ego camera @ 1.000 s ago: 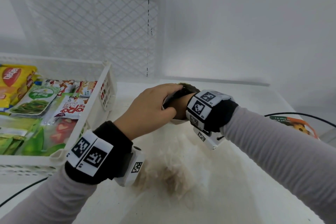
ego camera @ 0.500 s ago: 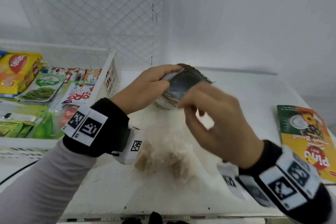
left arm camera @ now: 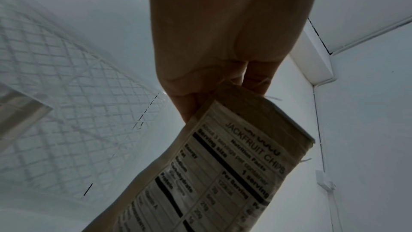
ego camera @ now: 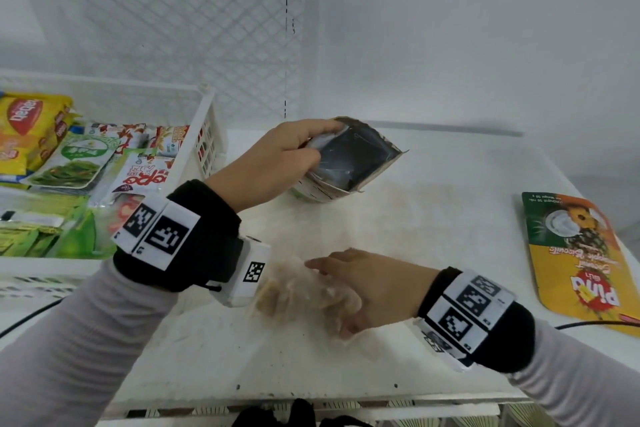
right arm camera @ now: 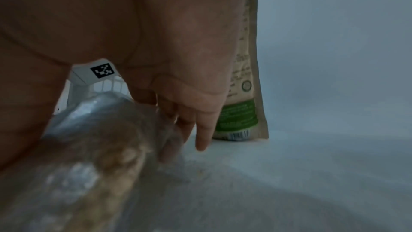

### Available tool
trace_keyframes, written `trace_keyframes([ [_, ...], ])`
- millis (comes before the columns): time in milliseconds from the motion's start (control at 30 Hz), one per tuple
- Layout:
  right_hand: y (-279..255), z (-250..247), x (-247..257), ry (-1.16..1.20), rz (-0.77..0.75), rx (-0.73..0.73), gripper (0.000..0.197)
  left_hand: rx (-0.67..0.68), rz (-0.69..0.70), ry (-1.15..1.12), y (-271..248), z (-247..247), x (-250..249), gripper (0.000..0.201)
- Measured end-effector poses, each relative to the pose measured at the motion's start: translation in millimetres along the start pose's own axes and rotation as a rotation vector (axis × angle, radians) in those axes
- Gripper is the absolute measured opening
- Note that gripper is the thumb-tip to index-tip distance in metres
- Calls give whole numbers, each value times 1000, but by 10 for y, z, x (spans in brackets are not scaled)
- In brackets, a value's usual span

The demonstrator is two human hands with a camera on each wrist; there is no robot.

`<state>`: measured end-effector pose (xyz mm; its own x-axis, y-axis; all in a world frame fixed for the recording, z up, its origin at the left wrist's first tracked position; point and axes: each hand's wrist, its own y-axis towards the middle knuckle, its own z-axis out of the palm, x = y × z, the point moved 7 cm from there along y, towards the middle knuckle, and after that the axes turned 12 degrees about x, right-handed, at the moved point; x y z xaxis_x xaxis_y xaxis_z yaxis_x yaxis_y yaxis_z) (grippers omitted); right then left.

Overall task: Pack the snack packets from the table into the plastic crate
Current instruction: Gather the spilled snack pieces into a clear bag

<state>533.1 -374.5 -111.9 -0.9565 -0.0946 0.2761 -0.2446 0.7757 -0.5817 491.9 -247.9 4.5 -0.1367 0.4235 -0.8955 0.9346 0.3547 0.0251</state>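
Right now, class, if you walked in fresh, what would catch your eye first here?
The left hand grips an opened jackfruit chips pouch upright at mid-table. Nearer the table's front edge, the right hand touches a clear bag of pale snacks. At the left stands a white plastic crate full of colourful packets, and a yellow-and-green packet lies flat at the far right.

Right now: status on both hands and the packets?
Left hand grips the opened jackfruit chips pouch, upright on the table. Right hand on the clear packet. Yellow Pina packet unpacked. Path to crate unobstructed.
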Motion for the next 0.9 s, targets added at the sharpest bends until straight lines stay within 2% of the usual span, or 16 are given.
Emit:
trace_keyframes([
  [100, 21, 74, 5, -28, 5, 9, 85, 3, 13, -2, -5, 1, 6, 57],
  [267, -69, 121, -55, 43, 60, -34, 49, 5, 20, 29, 1, -11, 32, 58],
  [367, -242, -31, -127, 222, 103, -102, 50, 13, 38, 16, -4, -10, 32, 59],
  [467, -609, -453, -125, 440, 35, -319, 52, 30, 55, -23, -8, 3, 31, 62],
  [567, -1060, -985, 10, 603, -131, -568, 50, 67, 70, -47, -10, 35, -2, 61],
  [667, -1346, -1378, 104, 606, -208, -853, 46, 106, 94, -67, -8, 78, -54, 49],
  [734, -1321, -1503, 119, 469, -125, -1041, 47, 97, 87, -57, -14, 90, -59, 38],
  [800, -1153, -1532, 138, 272, 30, -1131, 55, 73, 82, -15, -13, 78, -72, 25],
  [867, -968, -1484, 111, 184, 129, -1137, 55, 70, 99, -30, -14, 72, -97, 32],
  [901, -923, -1463, 100, 139, 154, -1156, 47, 76, 105, -45, -15, 69, -113, 37],
])
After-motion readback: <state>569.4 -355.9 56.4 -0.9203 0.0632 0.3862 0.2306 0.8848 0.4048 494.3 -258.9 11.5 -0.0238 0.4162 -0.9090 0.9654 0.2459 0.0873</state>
